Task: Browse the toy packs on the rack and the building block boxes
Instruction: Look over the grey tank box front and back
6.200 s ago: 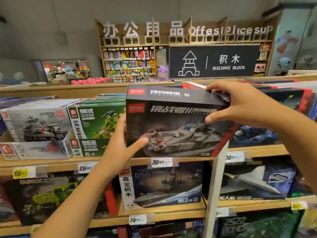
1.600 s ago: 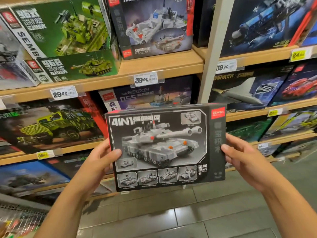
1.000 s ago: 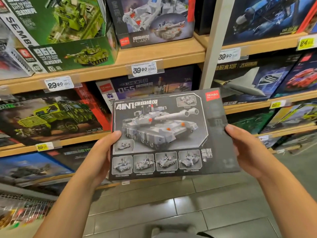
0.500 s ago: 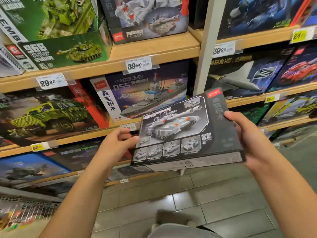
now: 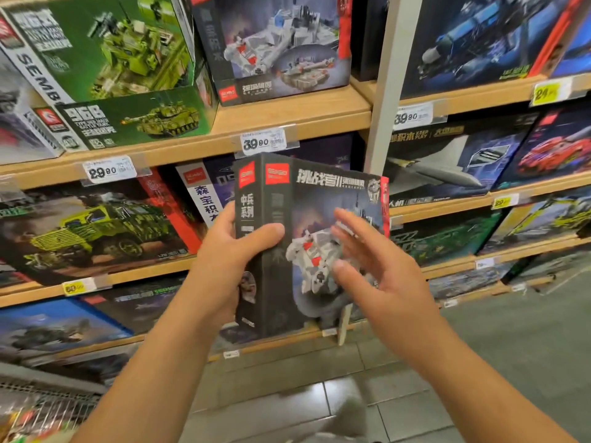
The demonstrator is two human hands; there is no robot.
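Observation:
A dark grey building block box (image 5: 315, 199) with red logos and a white tank picture stands upright on its short end in front of the shelves. My left hand (image 5: 233, 251) grips its narrow side, thumb across the front edge and fingers behind. My right hand (image 5: 374, 266) hovers in front of the box's face with fingers spread and slightly blurred; whether it touches the box I cannot tell.
Wooden shelves (image 5: 287, 113) hold several block boxes: a green tank box (image 5: 105, 59), a matching grey tank box (image 5: 278, 43), a green truck box (image 5: 86, 228), blue and red boxes at right. A white post (image 5: 388, 75) splits the bays. Tiled floor (image 5: 319, 394) lies below; a wire basket (image 5: 41, 407) sits at lower left.
The box has turned from lying flat, back side up, to standing upright with its front and side facing me. My right hand has let go of its edge and now opens before it.

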